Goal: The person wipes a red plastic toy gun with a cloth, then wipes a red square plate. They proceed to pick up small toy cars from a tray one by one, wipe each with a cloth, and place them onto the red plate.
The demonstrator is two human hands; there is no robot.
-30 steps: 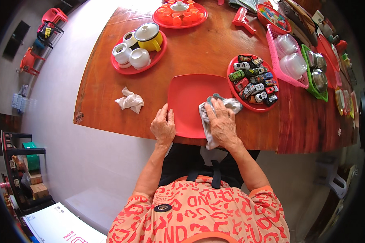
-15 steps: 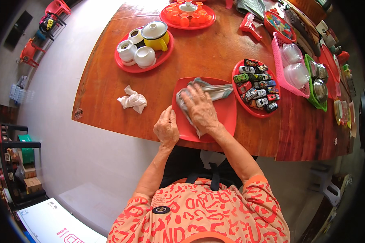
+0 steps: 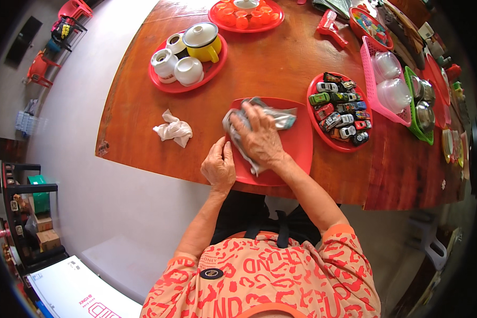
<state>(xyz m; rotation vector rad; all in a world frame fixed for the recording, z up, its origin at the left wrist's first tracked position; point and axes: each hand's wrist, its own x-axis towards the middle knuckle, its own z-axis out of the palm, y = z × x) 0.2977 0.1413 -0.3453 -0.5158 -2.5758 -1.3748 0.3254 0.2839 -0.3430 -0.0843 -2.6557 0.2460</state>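
A square red plastic plate [image 3: 297, 146] lies in front of me at the table's near edge. My left hand [image 3: 218, 165] is closed on its left edge, thumb on top. My right hand [image 3: 259, 137] presses a crumpled grey-green cloth [image 3: 283, 118] onto the plate, fingers curled over the cloth's left part. The cloth's far end trails to the right, and part of it is hidden under the palm. Just right of the plate, a round red tray [image 3: 331, 139] holds several toy cars [image 3: 350, 108].
A crumpled white tissue [image 3: 174, 129] lies to the left. Farther off, a red tray [image 3: 217, 66] carries white cups and a yellow lidded pot [image 3: 202, 43]; another holds orange cups [image 3: 242, 22]. At right stand a pink basket [image 3: 369, 69], a green basket [image 3: 414, 119] and a red toy gun [image 3: 331, 29].
My right hand has slid slightly left with the cloth, bunching it toward the plate's left edge. My left hand keeps its hold on the plate. The view has shifted slightly.
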